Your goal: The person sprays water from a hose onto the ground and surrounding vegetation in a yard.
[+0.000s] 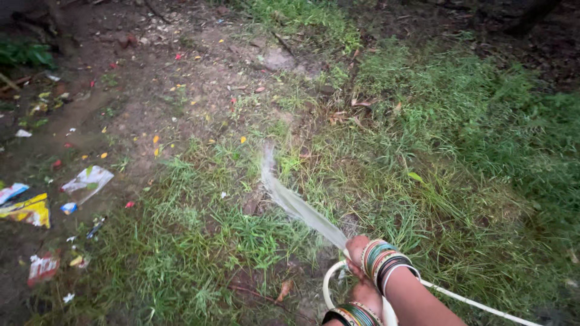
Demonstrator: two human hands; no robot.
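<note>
Hose (459, 297): white, thin, running from lower right into a loop at bottom centre, over grass (459, 157). Right hand (357, 250): fingers closed round the hose end, wrist stacked with bangles (383, 261). Left hand (367, 296): just below the right, touching the hose loop; grip cannot be told. Water (290, 202): 1 fanned jet from the right hand up-left onto grass. Litter (27, 209): wrappers on bare dirt (121, 90), far left.

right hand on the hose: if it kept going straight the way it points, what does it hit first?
Likely nothing solid: the right hand points up-left along the water jet from the white hose, over open grass. It would meet the ground about where the jet lands; depth is unclear.
</note>
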